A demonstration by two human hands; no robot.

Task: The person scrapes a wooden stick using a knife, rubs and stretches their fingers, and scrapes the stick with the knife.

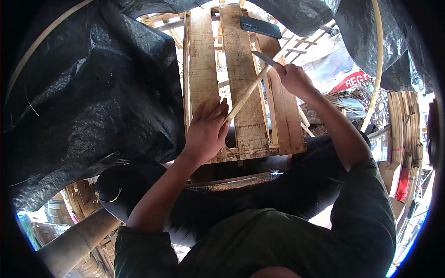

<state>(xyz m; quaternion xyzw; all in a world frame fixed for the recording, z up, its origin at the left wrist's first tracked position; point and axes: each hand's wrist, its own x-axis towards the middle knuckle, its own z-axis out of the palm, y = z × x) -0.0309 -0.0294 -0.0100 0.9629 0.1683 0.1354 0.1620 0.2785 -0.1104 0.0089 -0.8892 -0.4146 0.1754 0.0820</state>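
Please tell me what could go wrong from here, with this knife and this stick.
The knife crosses the stick, whose near end is at the left hand; if the right hand pulls the blade that way, a slip might cut the fingers.

The phone lies near the stick's far part, so a swing could perhaps knock it off the planks.
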